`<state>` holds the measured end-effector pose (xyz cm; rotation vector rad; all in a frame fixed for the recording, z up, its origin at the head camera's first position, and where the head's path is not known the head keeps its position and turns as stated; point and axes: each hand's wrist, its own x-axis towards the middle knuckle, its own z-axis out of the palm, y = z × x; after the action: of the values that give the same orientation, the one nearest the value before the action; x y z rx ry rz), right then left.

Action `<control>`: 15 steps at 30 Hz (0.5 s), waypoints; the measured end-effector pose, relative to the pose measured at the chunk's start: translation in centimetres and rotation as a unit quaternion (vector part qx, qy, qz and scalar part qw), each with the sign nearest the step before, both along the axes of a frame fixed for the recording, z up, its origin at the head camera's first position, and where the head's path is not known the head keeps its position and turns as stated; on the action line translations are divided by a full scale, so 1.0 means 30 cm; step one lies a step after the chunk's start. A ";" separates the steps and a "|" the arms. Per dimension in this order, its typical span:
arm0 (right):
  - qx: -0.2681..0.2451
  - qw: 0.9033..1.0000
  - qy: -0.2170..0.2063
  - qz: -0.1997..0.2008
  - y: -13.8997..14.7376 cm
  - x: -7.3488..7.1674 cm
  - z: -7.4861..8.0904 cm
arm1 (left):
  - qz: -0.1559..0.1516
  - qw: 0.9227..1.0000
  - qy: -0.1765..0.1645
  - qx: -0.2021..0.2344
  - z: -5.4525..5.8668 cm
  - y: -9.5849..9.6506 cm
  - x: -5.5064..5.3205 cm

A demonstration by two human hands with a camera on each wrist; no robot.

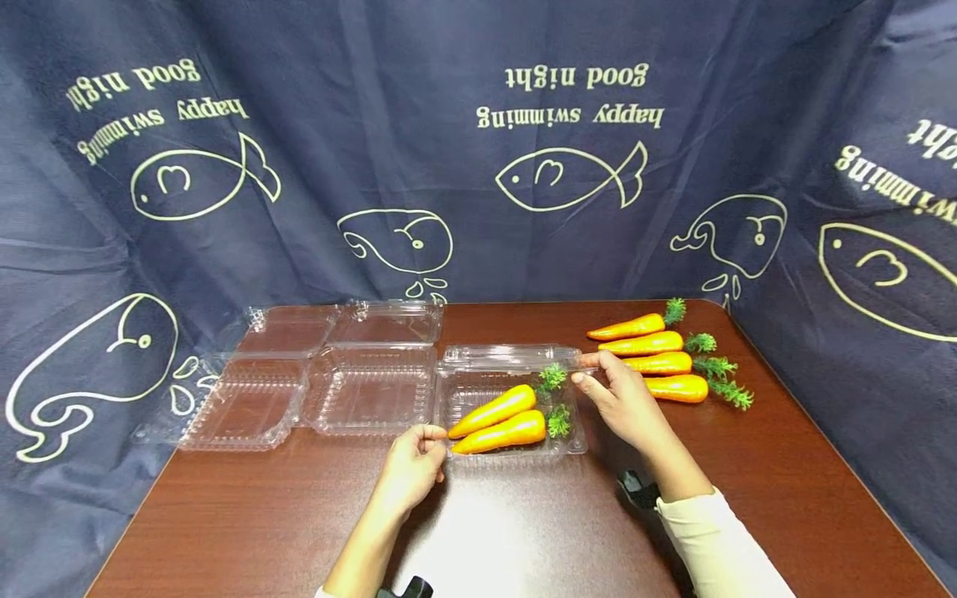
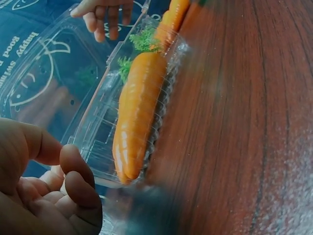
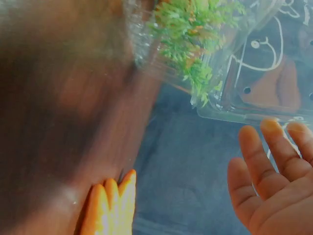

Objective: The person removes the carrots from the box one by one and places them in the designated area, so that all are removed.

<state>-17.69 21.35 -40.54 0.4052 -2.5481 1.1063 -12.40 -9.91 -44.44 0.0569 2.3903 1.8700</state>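
Observation:
Two orange carrots (image 1: 499, 432) with green tops lie side by side in a clear plastic clamshell box (image 1: 574, 445). Its hinged lid (image 1: 508, 357) stands raised at the back. My left hand (image 1: 409, 467) is at the box's front left corner, thumb and index finger close together on the rim, the other fingers curled in the left wrist view. At the lid's right edge is my right hand (image 1: 624, 400), its thumb and fingertips right at the plastic. The right wrist view shows the right hand's fingers (image 3: 279, 152) fairly straight beside the lid.
Several loose carrots (image 1: 676, 389) lie in a row on the brown table (image 1: 478, 531), right of the box. Two more clear boxes stand open to the left, one beside the filled box (image 1: 374, 390) and one farther out (image 1: 247, 399). A dark blue printed cloth (image 1: 463, 166) hangs behind.

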 end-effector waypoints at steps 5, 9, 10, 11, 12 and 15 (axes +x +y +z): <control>-0.025 1.000 0.013 -0.005 -0.009 -0.031 0.014 | -0.001 1.000 0.004 0.003 0.002 0.002 0.007; -0.038 0.999 0.018 -0.015 -0.011 -0.057 0.023 | 0.001 1.000 0.015 0.000 0.003 0.001 0.008; -0.040 0.999 0.018 -0.015 -0.010 -0.063 0.026 | 0.001 1.000 0.018 -0.003 0.003 0.000 0.009; -0.040 0.999 0.017 -0.016 -0.009 -0.071 0.027 | 0.000 1.000 0.018 -0.005 0.003 -0.001 0.009; -0.040 0.999 0.016 -0.018 -0.008 -0.079 0.027 | -0.001 1.000 0.017 -0.007 0.004 -0.003 0.009; -0.044 0.999 0.011 -0.022 -0.008 -0.104 0.035 | -0.009 1.000 0.012 -0.015 0.006 -0.010 0.011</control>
<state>-20.81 21.12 -39.48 0.3359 -2.4656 1.1872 -12.06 -10.20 -44.27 0.0990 2.4244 1.8346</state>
